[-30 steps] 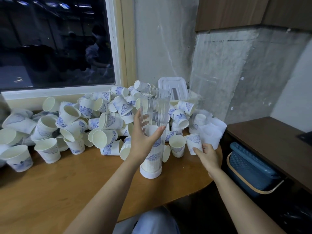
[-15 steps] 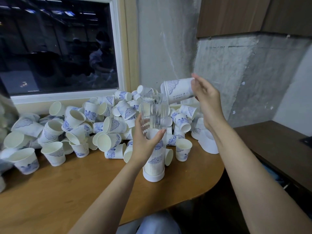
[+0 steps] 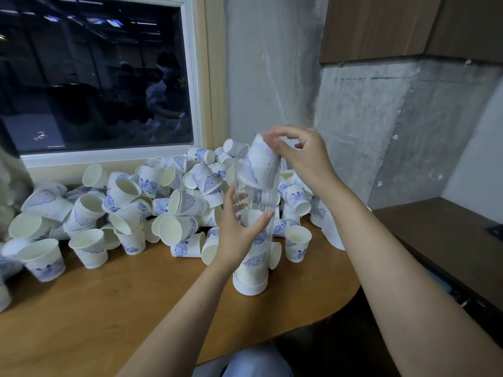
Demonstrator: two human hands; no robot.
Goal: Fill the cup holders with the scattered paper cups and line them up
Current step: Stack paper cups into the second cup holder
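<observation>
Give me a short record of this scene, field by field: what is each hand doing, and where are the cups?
Left hand: grips the clear cup holder around its middle
Right hand: holds a paper cup, bottom up, at the holder's open top
Cup holder: upright on the table, white base, stacked cups in its lower part
Loose cups: heaped on the table below the window

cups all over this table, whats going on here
A person is filling a clear cup holder that stands upright on the wooden table. The left hand grips the holder around its middle, while the right hand holds a paper cup at its open top, partly inside. A stack of cups sits in the lower part. A big pile of loose cups lies beside it, below the window.
</observation>
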